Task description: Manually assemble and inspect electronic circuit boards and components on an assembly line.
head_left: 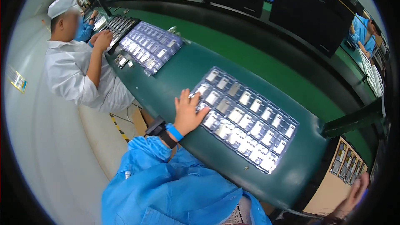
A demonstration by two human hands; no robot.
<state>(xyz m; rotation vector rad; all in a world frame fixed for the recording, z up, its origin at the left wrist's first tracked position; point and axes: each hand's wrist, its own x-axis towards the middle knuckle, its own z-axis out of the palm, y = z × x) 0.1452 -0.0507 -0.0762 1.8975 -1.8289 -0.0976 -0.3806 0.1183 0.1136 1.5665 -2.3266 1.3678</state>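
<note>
My left hand (189, 110) rests on the left end of a clear plastic blister tray (219, 133). Its fingers are spread, with the thumb over the near side, and nothing shows in its grasp. Rows of small silvery-white rectangular pieces (245, 97) fill the tray's pockets; a few look greyer. Glare washes out many pieces along the near rows. A blue band (175, 132) and a black strap (168, 139) circle my left wrist, with a black device (156, 126) beside them. My right hand is outside the picture.
A second clear tray (151, 46) lies farther left on the green table (200, 58), near a white-clad person (77, 66) at a dark tray. At lower right, another hand (355, 193), apparently a co-worker's, is near a tan board (331, 193) with dark parts. A post (352, 123) stands right.
</note>
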